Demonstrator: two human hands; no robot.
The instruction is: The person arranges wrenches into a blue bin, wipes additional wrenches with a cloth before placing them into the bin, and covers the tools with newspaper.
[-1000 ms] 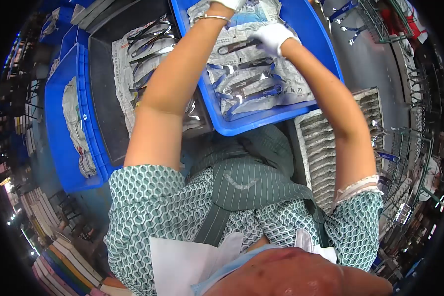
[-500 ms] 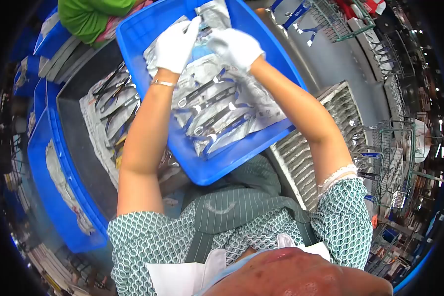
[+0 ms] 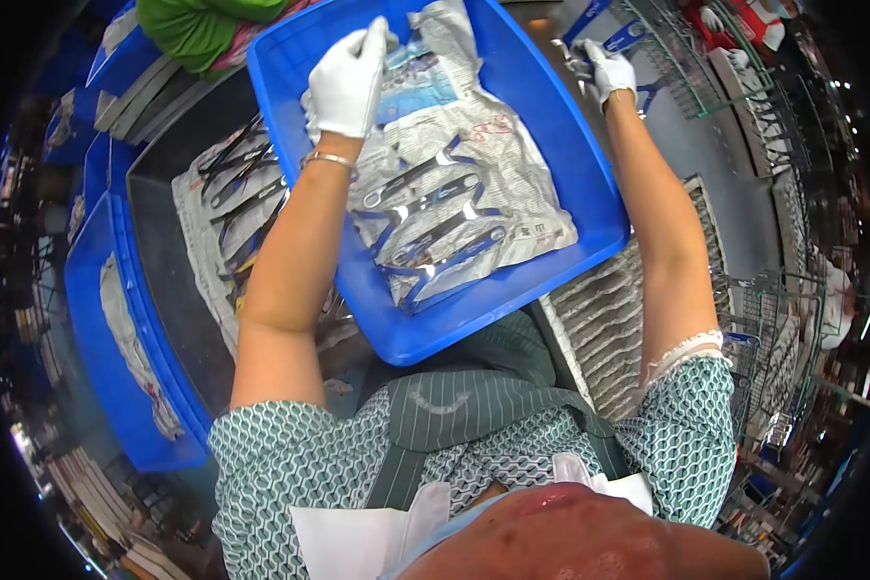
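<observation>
I am watching a person with two white gloves. The left hand (image 3: 346,92) is hanging over the far left side of a blue bin (image 3: 507,293), and I cannot tell if its fingers are gripping anything. The right hand (image 3: 611,72) is reaching past the bin, right by some blue-handled tools (image 3: 626,37). Its fingers are bending, but I cannot tell if they are holding one. Inside the bin, shiny metal tools (image 3: 425,202) are lying in a slanting row on crumpled newspaper (image 3: 527,184).
</observation>
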